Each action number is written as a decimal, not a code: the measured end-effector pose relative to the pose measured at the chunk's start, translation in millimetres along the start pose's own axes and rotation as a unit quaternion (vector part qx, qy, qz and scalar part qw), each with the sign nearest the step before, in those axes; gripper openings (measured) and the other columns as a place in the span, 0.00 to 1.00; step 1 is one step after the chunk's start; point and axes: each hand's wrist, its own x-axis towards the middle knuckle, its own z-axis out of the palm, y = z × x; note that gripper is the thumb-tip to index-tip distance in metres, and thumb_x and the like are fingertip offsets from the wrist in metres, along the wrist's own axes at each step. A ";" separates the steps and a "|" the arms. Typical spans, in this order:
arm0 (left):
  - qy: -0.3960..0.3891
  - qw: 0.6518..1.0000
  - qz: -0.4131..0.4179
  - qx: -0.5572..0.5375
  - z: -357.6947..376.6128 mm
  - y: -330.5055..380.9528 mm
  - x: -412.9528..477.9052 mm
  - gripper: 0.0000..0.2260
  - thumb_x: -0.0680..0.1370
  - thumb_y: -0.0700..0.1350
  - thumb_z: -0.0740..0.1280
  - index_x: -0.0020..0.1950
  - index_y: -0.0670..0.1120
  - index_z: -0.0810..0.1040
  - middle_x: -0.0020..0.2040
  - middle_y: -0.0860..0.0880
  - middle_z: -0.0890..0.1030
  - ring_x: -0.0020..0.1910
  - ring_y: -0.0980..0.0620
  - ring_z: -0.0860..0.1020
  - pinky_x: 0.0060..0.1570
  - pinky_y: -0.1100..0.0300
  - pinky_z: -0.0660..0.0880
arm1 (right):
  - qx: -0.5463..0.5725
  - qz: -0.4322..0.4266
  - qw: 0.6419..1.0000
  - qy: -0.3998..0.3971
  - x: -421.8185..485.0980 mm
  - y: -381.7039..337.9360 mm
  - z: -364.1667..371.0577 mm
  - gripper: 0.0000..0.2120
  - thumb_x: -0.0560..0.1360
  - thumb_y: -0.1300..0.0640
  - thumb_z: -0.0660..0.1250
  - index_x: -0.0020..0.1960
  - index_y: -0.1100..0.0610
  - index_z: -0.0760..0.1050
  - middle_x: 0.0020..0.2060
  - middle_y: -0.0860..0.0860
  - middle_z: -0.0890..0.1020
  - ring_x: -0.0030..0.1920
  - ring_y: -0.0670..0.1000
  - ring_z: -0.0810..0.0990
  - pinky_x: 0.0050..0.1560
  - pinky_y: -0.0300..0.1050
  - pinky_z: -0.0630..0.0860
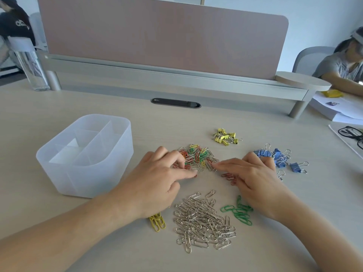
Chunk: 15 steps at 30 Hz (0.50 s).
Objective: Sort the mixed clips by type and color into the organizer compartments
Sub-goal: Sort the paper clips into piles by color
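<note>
A mixed pile of red, green, yellow and silver paper clips (198,157) lies mid-table. My left hand (159,179) reaches into its left side, fingertips bent down onto red clips, while the thumb presses a red clip on the table. My right hand (253,175) lies flat at the pile's right edge, one finger touching it, above a few red paper clips (228,176). Nearer me lie sorted heaps: silver paper clips (204,220), green paper clips (238,212) and yellow paper clips (158,222). The translucent organizer (117,154) stands at the left, its compartments showing no clips.
Yellow binder clips (225,136) and blue binder clips (279,157) lie in separate groups behind and right of the pile. A monitor riser (176,79) and desk divider run along the back. Glasses (351,134) on paper lie far right, where another person sits. A clear bottle (31,65) stands back left.
</note>
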 end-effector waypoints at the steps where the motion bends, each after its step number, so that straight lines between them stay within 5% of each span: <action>1: -0.008 1.000 -0.004 0.002 1.0 2.5 -0.2 0.28 0.73 0.49 0.46 0.68 0.62 0.74 0.59 0.59 0.70 0.56 0.54 0.66 0.60 0.58 0.65 | -0.004 -0.006 1.000 0.000 -0.1 1.0 0.9 0.27 0.72 0.59 0.52 0.63 0.37 0.75 0.59 0.28 0.75 0.47 0.45 0.68 0.51 0.50 0.58; 8: -0.035 0.999 -0.021 0.020 3.3 9.2 5.0 0.27 0.77 0.55 0.44 0.75 0.58 0.66 0.76 0.58 0.57 0.74 0.51 0.54 0.72 0.48 0.50 | 0.080 0.002 0.995 0.059 1.9 -4.6 -4.8 0.30 0.68 0.63 0.51 0.60 0.38 0.76 0.52 0.21 0.72 0.49 0.43 0.68 0.52 0.48 0.58; 12: -0.052 0.998 -0.034 0.008 8.6 9.7 6.3 0.28 0.76 0.56 0.40 0.73 0.63 0.66 0.78 0.61 0.52 0.76 0.53 0.48 0.74 0.42 0.44 | 0.045 0.035 0.998 0.004 2.6 -3.4 -3.0 0.28 0.71 0.56 0.48 0.70 0.41 0.62 0.51 0.31 0.73 0.57 0.37 0.62 0.55 0.39 0.52; 15: -0.053 0.998 -0.025 -0.005 8.0 9.3 6.3 0.27 0.75 0.56 0.41 0.70 0.66 0.68 0.78 0.62 0.53 0.76 0.54 0.48 0.73 0.40 0.44 | 0.018 0.026 0.999 -0.034 4.1 -2.8 -0.6 0.25 0.75 0.57 0.48 0.69 0.41 0.62 0.53 0.34 0.74 0.55 0.37 0.62 0.57 0.43 0.53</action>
